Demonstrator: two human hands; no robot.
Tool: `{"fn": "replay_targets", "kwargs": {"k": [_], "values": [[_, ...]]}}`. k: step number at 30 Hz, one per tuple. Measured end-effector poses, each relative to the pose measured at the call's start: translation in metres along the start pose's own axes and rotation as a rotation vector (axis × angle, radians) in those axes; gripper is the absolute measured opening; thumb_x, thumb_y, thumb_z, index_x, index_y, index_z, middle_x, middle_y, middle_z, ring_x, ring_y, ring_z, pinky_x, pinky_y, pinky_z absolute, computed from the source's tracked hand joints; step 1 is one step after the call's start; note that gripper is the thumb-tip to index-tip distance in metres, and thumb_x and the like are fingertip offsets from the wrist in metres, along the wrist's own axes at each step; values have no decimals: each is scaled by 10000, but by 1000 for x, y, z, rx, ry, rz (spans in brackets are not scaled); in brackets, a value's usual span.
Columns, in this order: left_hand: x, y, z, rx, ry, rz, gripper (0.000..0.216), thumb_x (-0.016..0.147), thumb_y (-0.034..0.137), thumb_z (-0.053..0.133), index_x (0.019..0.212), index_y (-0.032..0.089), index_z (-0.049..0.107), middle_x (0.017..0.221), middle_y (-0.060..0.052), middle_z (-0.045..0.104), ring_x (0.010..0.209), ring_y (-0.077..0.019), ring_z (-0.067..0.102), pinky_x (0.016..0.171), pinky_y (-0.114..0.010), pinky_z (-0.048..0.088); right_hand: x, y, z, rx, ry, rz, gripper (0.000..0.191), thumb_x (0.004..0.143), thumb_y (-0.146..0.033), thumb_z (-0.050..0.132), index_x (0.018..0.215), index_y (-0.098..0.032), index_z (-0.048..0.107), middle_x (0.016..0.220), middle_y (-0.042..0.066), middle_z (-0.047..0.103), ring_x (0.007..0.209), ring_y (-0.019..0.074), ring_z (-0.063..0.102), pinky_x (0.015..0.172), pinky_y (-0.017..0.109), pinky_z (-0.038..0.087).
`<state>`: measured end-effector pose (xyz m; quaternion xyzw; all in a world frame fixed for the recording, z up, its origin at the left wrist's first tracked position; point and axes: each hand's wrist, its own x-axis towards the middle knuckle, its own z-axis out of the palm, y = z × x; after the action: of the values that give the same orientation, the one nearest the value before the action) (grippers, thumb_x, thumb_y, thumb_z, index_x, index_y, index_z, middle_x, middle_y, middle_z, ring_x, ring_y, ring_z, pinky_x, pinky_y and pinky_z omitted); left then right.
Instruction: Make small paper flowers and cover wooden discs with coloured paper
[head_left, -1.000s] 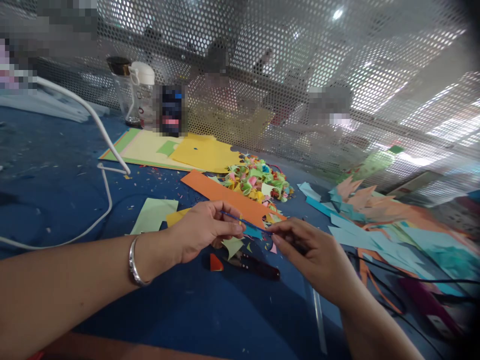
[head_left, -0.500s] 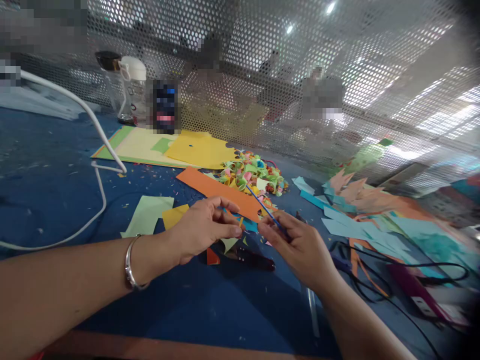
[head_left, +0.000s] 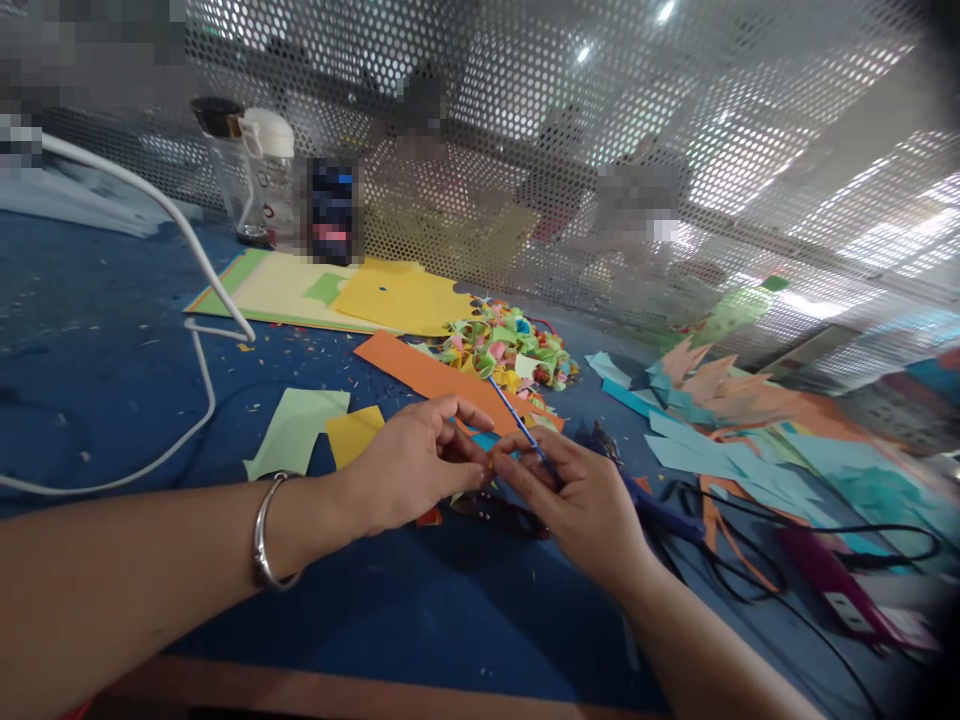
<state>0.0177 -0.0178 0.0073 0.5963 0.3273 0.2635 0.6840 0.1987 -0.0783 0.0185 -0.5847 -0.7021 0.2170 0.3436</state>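
Observation:
My left hand, with a silver bangle at the wrist, is closed in a pinch on a small orange-yellow paper piece, mostly hidden by the fingers. The fingertips of my right hand meet it there. A thin blue stick runs through the right-hand grip and points up and away. Beyond both hands lies an orange paper strip. Under them are paper scraps and a dark object that I cannot make out.
A heap of curled paper bits lies ahead, by yellow sheets. Left are a white cable, two bottles and a phone. Right are blue paper pieces, black cables and a purple box. A perforated screen stands behind.
My right hand has moved left with the blue stick, so its fingertips now meet the left ones. The left hand has shifted slightly right.

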Motion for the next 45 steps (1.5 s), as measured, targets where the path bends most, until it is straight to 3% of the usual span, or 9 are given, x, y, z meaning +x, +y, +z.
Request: {"fn": "replay_targets", "kwargs": {"k": [15, 21, 24, 31, 36, 45], "values": [[-1, 0, -5, 184, -59, -5, 330, 740, 263, 696, 1045, 213, 580, 775, 15, 700, 671, -140, 642, 635, -271, 523, -1, 3, -3, 29, 10, 44, 210, 896, -361, 610, 797, -189, 681, 549, -72, 376, 479, 79, 328, 475, 222, 300], [-3, 5, -4, 220, -41, 53, 338, 733, 266, 722, 1035, 213, 581, 918, -20, 713, 781, -158, 671, 684, -281, 549, 0, 5, -3, 52, -3, 80, 232, 894, -398, 615, 823, -185, 673, 554, -72, 379, 483, 81, 321, 470, 224, 289], [-1, 4, -2, 183, -26, 79, 338, 744, 253, 714, 1050, 214, 575, 845, -9, 708, 743, -157, 669, 664, -281, 539, 0, 5, -1, 63, -23, 82, 237, 901, -408, 613, 833, -192, 683, 575, -64, 423, 483, 82, 343, 478, 228, 316], [5, 6, -5, -55, 68, -43, 335, 668, 189, 782, 939, 165, 586, 690, 16, 656, 644, -107, 600, 621, -243, 462, 0, 5, -7, 4, -58, 34, 281, 951, -449, 547, 895, -204, 672, 775, 1, 628, 655, 123, 529, 585, 239, 400], [5, 9, -11, -179, 74, -140, 322, 682, 258, 803, 904, 167, 589, 726, 0, 656, 654, -119, 598, 536, -233, 413, 1, 7, -12, -102, -109, -29, 428, 1027, -454, 375, 762, -194, 590, 702, 11, 567, 643, 135, 501, 595, 255, 395], [3, 14, -10, -130, 65, -198, 248, 699, 220, 793, 882, 138, 647, 716, 1, 659, 579, -78, 562, 553, -224, 398, 2, 10, -11, -201, -178, -80, 419, 1032, -422, 375, 678, -207, 439, 623, -21, 472, 575, 120, 439, 553, 254, 333]]}}
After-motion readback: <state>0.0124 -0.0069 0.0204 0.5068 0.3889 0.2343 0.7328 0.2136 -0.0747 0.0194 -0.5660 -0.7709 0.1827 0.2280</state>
